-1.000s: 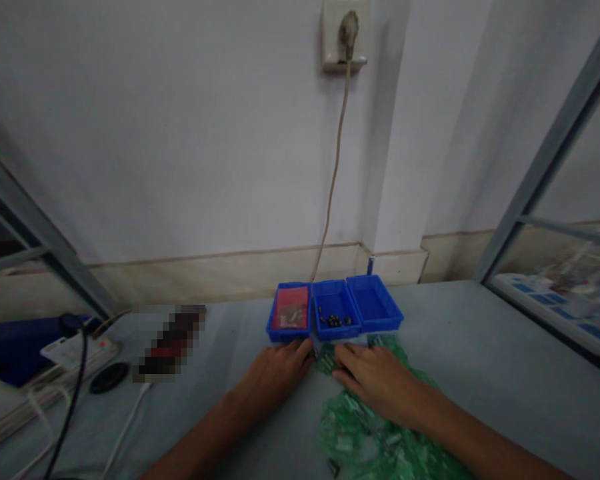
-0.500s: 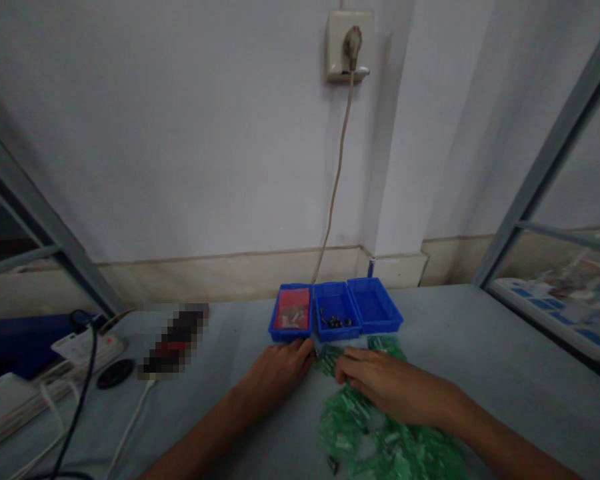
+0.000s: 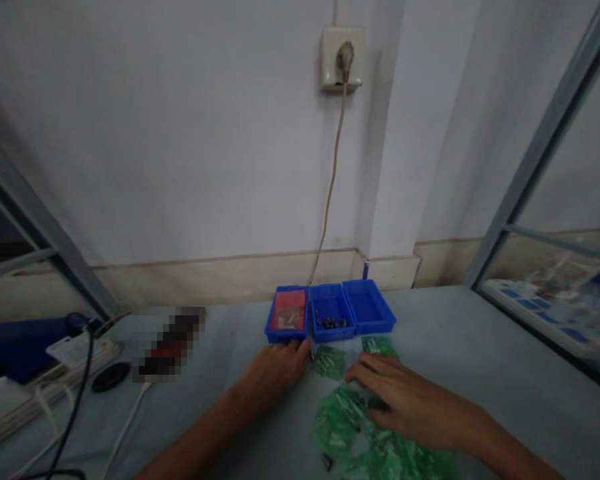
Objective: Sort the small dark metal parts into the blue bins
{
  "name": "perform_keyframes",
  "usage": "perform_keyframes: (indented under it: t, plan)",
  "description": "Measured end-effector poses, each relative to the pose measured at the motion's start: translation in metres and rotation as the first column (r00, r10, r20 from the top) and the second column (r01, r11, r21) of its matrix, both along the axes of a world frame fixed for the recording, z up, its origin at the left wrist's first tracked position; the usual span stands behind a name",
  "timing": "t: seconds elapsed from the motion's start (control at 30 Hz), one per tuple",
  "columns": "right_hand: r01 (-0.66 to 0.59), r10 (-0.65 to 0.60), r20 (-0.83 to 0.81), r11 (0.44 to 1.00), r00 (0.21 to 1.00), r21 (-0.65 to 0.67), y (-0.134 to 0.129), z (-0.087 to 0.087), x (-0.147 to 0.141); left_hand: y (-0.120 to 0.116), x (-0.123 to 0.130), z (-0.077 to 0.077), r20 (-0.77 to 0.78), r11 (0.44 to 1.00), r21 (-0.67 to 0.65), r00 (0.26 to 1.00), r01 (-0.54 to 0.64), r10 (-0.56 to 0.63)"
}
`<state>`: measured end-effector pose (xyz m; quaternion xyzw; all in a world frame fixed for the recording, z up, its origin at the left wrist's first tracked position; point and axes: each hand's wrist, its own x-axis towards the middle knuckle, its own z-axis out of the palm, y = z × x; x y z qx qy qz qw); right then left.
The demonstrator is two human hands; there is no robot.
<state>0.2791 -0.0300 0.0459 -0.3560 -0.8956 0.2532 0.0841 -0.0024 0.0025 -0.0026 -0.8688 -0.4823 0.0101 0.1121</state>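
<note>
My left hand (image 3: 280,368) rests on the table just in front of the blue trays, its fingers pressed together. A tiny dark metal piece shows by its fingertips; what they pinch is too small to make out. Right beside them lies a small green see-through plastic bag (image 3: 329,362). My right hand (image 3: 414,403) hovers over a heap of green plastic bags (image 3: 336,423), fingers apart and holding nothing visible. Another green bag (image 3: 380,345) lies beyond it. A small dark metal part (image 3: 327,461) sits at the heap's near left edge.
Three blue trays stand in a row: the left tray (image 3: 267,327) holds a red packet (image 3: 289,308), the middle tray (image 3: 353,333) several small metal parts, and the right tray (image 3: 367,310) stands beside them. A power strip (image 3: 97,353), cables and a black disc (image 3: 111,377) are at left.
My right hand has let go of the small green bag, drawn back to the right and spread its fingers. The left hand stays by the bag. The view has shifted slightly.
</note>
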Motion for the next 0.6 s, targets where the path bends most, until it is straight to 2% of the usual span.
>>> perform_keyframes:
  t: [0.3, 0.6]
  plan:
    - [-0.020, 0.023, -0.024, 0.991, 0.999, 0.133, 0.009, -0.019, -0.018, -0.003, 0.000, 0.004, 0.007, 1.000, -0.006, 1.000, -0.021, 0.021]
    - [-0.063, 0.065, -0.006, 0.991, 0.998, 0.117, 0.032, -0.013, -0.021, -0.003, -0.005, 0.008, 0.096, 0.996, -0.066, 0.993, -0.063, 0.069]
